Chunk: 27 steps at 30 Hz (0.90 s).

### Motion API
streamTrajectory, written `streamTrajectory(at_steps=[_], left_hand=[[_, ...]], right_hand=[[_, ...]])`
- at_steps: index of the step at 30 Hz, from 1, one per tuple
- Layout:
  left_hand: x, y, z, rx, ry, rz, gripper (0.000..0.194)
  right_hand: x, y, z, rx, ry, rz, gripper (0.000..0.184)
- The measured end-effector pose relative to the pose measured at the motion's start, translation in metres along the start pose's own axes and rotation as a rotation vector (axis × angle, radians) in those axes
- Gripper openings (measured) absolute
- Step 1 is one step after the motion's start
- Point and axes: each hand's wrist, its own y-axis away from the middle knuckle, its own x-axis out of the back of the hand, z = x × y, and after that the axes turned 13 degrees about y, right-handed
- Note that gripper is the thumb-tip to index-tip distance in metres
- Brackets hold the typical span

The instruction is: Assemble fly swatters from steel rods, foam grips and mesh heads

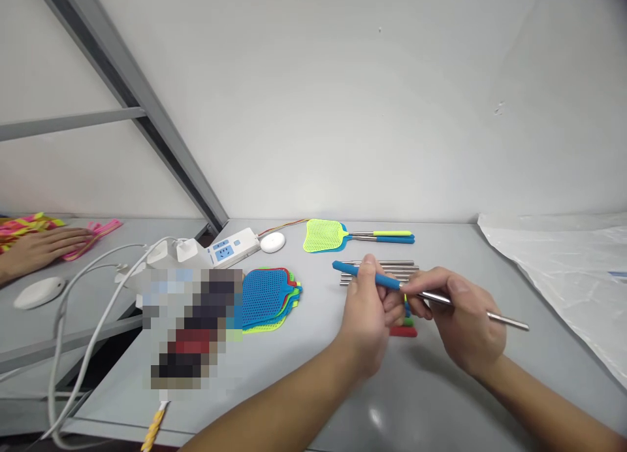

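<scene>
My left hand (365, 311) is closed round a blue handle grip (345, 268), thumb on top. From the grip's right end runs a metal rod (509, 321), which my right hand (463, 318) pinches close to the joint. Behind the hands lie several loose metal rods (399, 267) side by side. Partly hidden beneath my hands are more grips, among them a red one (404, 332). Left of my hands is a stack of perforated fly swatter heads (264, 298), blue on top. Farther back lie assembled fly swatters (326, 235) with yellow and blue heads and matching grips.
A white power strip (235, 246) and a round white device (272, 242) sit at the back left, with white cables (100, 308) hanging nearby. Crumpled white plastic sheeting (553, 262) covers the right side. Another person's hand (46, 246) rests on colourful strips at far left.
</scene>
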Motion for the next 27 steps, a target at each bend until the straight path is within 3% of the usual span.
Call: streamTrajectory(at_steps=[5,9,12,14,16,22,27], left_hand=[[0.010,-0.007,0.003,0.024,-0.166,-0.095,0.051],[0.012,-0.006,0.002,-0.070,-0.406,-0.128,0.045],[0.013,-0.005,-0.002,-0.066,-0.509,-0.125,0.038],[0.014,-0.004,-0.006,-0.045,-0.590,-0.129,0.036],[0.016,-0.004,-0.009,-0.055,-0.696,-0.151,0.034],[0.022,-0.005,-0.014,-0.197,-1.031,-0.290,0.033],[0.019,-0.006,-0.010,-0.276,-1.045,-0.251,0.033]], right_hand=[[0.019,-0.019,0.003,-0.096,0.011,0.163,0.053],[0.047,-0.039,-0.009,0.020,-0.091,0.337,0.064],[0.072,-0.051,-0.014,0.087,-0.092,0.410,0.060],[0.084,-0.056,-0.014,0.098,-0.023,0.369,0.057],[0.088,-0.058,-0.012,0.019,0.005,0.233,0.056],[0.063,-0.048,-0.013,-0.134,0.023,-0.087,0.054],[0.055,-0.044,-0.014,-0.158,0.035,-0.199,0.053]])
